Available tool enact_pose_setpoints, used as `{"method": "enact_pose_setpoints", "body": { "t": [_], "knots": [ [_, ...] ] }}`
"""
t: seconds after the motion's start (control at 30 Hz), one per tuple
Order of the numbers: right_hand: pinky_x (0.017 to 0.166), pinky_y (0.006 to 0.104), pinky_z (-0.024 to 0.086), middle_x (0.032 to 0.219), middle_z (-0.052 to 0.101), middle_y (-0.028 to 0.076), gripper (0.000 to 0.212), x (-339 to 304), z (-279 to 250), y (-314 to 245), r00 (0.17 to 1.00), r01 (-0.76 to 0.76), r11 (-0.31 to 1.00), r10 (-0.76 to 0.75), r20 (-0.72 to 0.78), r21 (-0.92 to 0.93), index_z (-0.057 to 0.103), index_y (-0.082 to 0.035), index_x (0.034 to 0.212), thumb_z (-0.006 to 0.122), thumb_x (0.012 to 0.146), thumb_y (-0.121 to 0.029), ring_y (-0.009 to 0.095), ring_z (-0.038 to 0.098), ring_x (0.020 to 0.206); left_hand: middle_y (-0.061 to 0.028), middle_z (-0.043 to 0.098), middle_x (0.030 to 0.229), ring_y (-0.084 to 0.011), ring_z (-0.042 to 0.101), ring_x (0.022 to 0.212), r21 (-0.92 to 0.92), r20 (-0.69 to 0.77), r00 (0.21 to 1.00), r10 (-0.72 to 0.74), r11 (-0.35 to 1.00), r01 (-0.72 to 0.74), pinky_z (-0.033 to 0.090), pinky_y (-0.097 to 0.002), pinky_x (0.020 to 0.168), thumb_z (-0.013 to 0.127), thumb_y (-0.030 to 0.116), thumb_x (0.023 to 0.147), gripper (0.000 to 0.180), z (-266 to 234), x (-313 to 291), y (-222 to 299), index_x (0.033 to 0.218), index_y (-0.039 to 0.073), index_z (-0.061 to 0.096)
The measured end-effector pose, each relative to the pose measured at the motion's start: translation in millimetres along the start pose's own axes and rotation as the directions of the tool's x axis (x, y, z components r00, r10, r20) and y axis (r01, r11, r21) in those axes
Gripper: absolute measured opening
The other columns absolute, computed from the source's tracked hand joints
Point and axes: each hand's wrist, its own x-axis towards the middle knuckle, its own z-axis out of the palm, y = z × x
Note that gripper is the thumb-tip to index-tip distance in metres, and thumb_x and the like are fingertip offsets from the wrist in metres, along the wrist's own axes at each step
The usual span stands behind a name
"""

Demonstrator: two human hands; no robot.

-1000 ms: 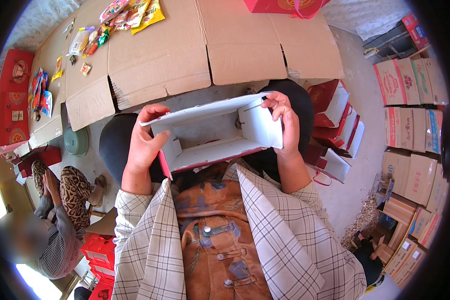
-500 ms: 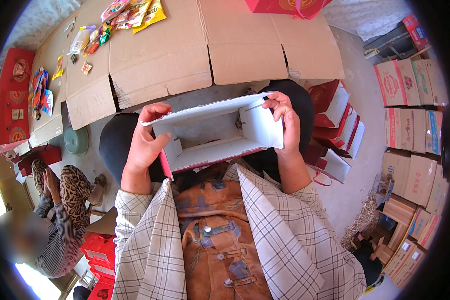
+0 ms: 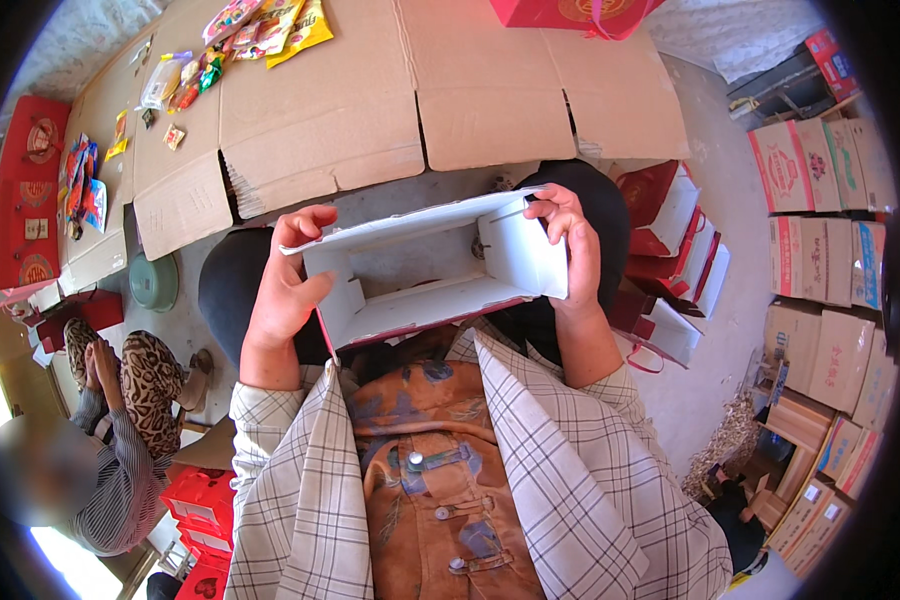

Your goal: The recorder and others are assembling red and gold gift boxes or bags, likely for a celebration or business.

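Note:
Over my lap I hold a cardboard gift box (image 3: 410, 309), white inside and dark red outside, with its open side facing up. Through its frame the floor shows, so the bottom is open too. My left hand (image 3: 288, 285) grips the box's left end, thumb on the inner side and fingers over the far edge. At the right end my right hand (image 3: 573, 240) has its fingers curled over the far corner and end panel. The far wall of the box hides part of my left fingers.
Ahead is a table covered in flattened cardboard (image 3: 320, 110), with snack packets (image 3: 295, 35) at its far left. Red box shells (image 3: 670, 250) lie on the floor at right, near stacked cartons (image 3: 820, 260). A seated person (image 3: 120, 430) is at left, by a green basin (image 3: 154, 282).
My left fingers have shifted slightly at the left end, and the near left corner panel of the box has turned a little. My right hand stays in place.

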Motion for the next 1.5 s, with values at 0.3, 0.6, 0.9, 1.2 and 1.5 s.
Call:
{"method": "enact_pose_setpoints", "body": {
  "t": [0.3,0.6,0.9,1.2,1.5],
  "knots": [
    [0.101,0.0415,0.042,0.134,0.054,0.023,0.046,2,-1,1,1.0,-0.017,0.996,0.017,0.007,0.093,0.047,-0.007,0.07,0.046,0.105,-0.037,0.025,0.06,0.108,-0.0115,0.047,0.146,-0.0197,0.045,0.127,0.034,-0.062,0.998,-0.023,0.999,0.025,0.033,-0.0346,0.112,0.049,-0.014,0.067,0.057,-3,-13,6,0.118,0.011,0.043],
    [0.1,0.042,0.044,0.131,0.06,0.026,0.045,1,-2,0,1.0,-0.018,0.993,0.016,0.018,0.121,0.046,-0.007,0.069,0.046,0.104,-0.035,0.026,0.06,0.105,-0.0122,0.045,0.146,-0.0194,0.047,0.129,-0.015,-0.078,0.995,-0.056,0.998,0.055,0.037,-0.0337,0.11,0.051,-0.013,0.07,0.052,-11,-31,13,0.117,0.009,0.048],
    [0.098,0.0408,0.044,0.128,0.061,0.025,0.045,1,-5,0,0.999,-0.024,0.992,0.021,0.027,0.127,0.046,-0.007,0.068,0.046,0.104,-0.034,0.026,0.058,0.104,-0.0137,0.054,0.139,-0.0268,0.046,0.141,-0.008,-0.129,0.991,-0.043,0.999,0.042,0.033,-0.04,0.119,0.051,-0.011,0.068,0.047,-10,-35,11,0.111,0.007,0.053],
    [0.098,0.0403,0.044,0.122,0.062,0.024,0.047,-1,-4,0,0.999,-0.041,0.991,0.039,0.018,0.128,0.046,-0.006,0.068,0.045,0.105,-0.034,0.026,0.059,0.105,-0.0139,0.056,0.138,-0.0261,0.052,0.135,-0.079,-0.096,0.995,0.015,0.997,-0.023,0.045,-0.0379,0.11,0.05,-0.02,0.07,0.041,-17,-31,1,0.101,0.007,0.054],
    [0.101,0.0399,0.043,0.117,0.063,0.024,0.047,0,-3,-3,0.999,-0.035,0.995,0.032,0.026,0.093,0.046,-0.005,0.069,0.044,0.106,-0.034,0.027,0.059,0.105,-0.0147,0.057,0.14,-0.025,0.06,0.124,-0.195,-0.05,0.998,-0.034,0.98,0.024,0.048,-0.0372,0.105,0.063,-0.02,0.069,0.037,-19,-26,-6,0.092,0.007,0.057]
  ]
}}
